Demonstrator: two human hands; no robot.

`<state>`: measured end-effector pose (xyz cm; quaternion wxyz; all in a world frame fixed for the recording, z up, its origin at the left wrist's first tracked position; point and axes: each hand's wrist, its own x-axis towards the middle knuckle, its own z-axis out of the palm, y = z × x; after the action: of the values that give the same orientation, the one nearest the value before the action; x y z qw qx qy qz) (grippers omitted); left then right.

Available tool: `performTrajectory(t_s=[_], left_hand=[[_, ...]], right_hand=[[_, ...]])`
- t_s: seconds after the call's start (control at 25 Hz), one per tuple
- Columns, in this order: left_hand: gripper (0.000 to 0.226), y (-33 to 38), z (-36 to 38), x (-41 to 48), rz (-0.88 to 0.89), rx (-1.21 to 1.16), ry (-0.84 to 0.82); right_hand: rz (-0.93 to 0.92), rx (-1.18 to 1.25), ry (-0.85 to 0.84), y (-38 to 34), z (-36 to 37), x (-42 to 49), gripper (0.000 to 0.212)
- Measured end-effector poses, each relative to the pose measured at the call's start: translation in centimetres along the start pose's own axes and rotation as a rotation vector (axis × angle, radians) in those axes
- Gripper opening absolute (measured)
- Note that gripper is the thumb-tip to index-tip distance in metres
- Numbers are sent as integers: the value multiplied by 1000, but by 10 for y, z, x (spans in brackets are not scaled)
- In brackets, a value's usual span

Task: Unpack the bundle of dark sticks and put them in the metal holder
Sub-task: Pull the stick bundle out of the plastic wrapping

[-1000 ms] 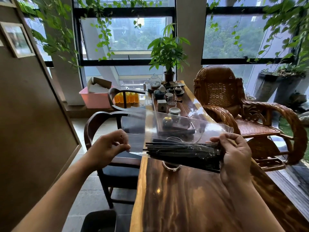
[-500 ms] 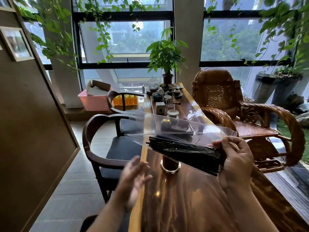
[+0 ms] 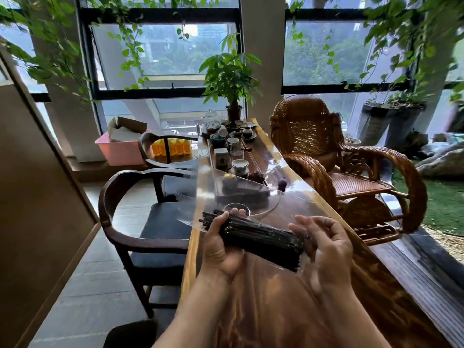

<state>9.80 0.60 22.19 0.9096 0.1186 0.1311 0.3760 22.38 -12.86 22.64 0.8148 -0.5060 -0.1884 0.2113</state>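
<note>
Our left hand (image 3: pixel 221 247) closes around the bundle of dark sticks (image 3: pixel 261 237) near one end. Our right hand (image 3: pixel 326 249) cups the other end through the clear wrap (image 3: pixel 276 197); whether it grips, we cannot tell. The metal holder (image 3: pixel 244 209) sits just beyond our left fingertips.

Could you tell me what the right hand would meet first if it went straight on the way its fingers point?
Most likely the bundle of dark sticks that the left hand grips, though depth is unclear.
</note>
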Motion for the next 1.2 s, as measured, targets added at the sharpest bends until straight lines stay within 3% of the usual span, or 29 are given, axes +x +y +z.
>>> performTrajectory(t_s=[0.08,0.24,0.44,0.6,0.8,1.0,1.2], left_hand=[[7,-8,6,5,17,4,51],[3,-23,10,12,34,-10,76],[7,-34,0,26,37,21,114],[10,-32,-11,45,-18,40,103],[3,-21,-25,75,-137,-44,142],[11,-19,-43,107,-285,30,95],[35,-26,-64,125,-546,-24,-57]], right_hand=[[-14,-34,-45,2,-12,0,15],[-64,-23,-57,2,-30,4,10],[55,80,-129,15,-44,12,28],[-23,-19,-9,31,-35,14,17],[160,93,41,54,-24,13,44],[110,-40,269,78,-2,15,14],[20,-111,371,89,7,37,7]])
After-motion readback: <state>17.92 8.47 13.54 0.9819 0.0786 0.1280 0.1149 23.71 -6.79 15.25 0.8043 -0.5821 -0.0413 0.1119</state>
